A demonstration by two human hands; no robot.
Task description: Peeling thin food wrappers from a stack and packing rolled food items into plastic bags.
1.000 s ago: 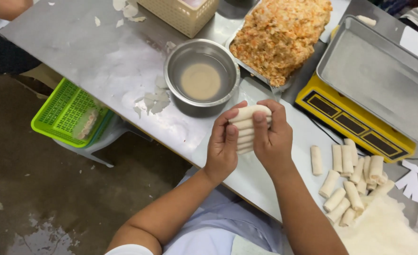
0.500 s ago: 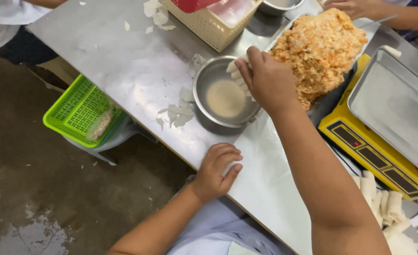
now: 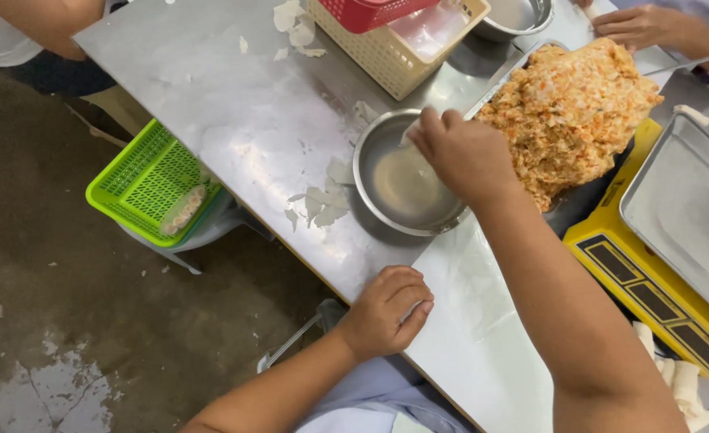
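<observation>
My right hand reaches over a round steel bowl that holds a pale liquid, its fingertips pinching a small white wrapper piece at the bowl's far rim. My left hand rests on the near edge of the steel table, fingers curled, on a clear plastic sheet. Just right of the bowl, a tray carries a big mound of orange and white filling.
A yellow scale bearing a steel pan stands at right, with rolled white rolls below it. Torn wrapper scraps lie left of the bowl. A beige basket, a green basket and another person's hand are nearby.
Both hands held a white stack together one second ago. My right hand then reached out to the bowl and now dips lower at its rim; my left hand dropped to the table edge.
</observation>
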